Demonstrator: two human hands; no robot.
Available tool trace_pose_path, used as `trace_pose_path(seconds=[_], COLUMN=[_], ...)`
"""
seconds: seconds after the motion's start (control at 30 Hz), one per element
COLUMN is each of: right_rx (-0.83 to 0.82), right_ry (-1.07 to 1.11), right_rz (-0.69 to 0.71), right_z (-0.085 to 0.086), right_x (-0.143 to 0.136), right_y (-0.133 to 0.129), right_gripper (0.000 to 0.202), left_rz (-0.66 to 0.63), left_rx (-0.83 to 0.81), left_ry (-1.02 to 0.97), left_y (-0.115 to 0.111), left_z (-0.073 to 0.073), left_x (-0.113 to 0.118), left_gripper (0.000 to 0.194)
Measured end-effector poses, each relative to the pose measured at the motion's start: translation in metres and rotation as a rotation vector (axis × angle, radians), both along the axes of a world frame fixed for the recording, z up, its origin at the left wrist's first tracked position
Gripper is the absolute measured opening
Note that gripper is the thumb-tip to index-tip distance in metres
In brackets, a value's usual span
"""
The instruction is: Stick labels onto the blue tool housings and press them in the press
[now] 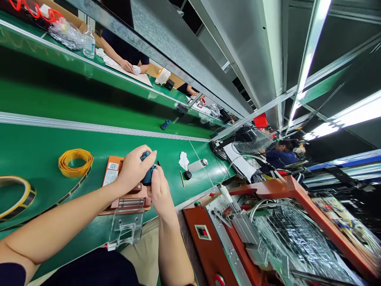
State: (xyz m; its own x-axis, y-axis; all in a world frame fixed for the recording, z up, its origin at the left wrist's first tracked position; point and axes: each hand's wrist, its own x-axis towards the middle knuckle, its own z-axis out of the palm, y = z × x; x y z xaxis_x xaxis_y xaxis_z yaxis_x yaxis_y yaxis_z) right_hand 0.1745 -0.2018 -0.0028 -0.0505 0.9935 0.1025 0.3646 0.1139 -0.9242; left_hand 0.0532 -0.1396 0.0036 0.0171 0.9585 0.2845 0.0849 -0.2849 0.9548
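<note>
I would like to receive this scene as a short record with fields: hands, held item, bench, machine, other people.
Left hand: gripping a dark blue item
Right hand: on the same item
Item type: unclear, partly covered by fingers
Near hands: brown fixture, clear plate
Bench, left: yellow roll, second roll at picture edge
Bench, right of hands: crumpled white piece, pale cylinder
Machine: lower right, red switch on brown panel
Other people: co-worker's hands across the bench

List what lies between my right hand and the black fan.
In the head view, between the right hand and the fan are a thin yellowish stick, a round black piece and a whitish cylinder, with a crumpled white tissue alongside.
</note>
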Motion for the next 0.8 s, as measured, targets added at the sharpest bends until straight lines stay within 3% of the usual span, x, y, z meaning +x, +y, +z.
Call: trace_pose_path(seconds=[0.13, 0.2, 0.5, 0.63, 0.8], right_rx=[0.071, 0.064, 0.004, 0.141, 0.290], right_ry=[-0.154, -0.155, 0.171, 0.070, -0.078], right_rz=[0.020, 0.006, 0.007, -0.120, -0.231], right_z=[-0.001, -0.003, -0.007, -0.006, -0.004], right_x=[-0.001, -0.002, 0.009, 0.013, 0.022], right_y=[0.005, 0.007, -0.006, -0.009, -0.013], right_gripper=[0.037, 0.035, 0.054, 0.059, 0.062], left_rz=[0.128, 0.123, -0.160, -0.243, -0.327], left_rx=[0.085, 0.100, -0.071, -0.148, -0.241], left_ry=[0.134, 0.135, -0.228, -0.354, -0.475], left_y=[0.002, 0.003, 0.011, 0.008, -0.001], left_z=[-0.007, -0.008, -0.006, -0.004, 0.002], left_x=[0.001, 0.001, 0.002, 0.005, 0.009], left_gripper=[0.029, 0.029, 0.036, 0.041, 0.061])
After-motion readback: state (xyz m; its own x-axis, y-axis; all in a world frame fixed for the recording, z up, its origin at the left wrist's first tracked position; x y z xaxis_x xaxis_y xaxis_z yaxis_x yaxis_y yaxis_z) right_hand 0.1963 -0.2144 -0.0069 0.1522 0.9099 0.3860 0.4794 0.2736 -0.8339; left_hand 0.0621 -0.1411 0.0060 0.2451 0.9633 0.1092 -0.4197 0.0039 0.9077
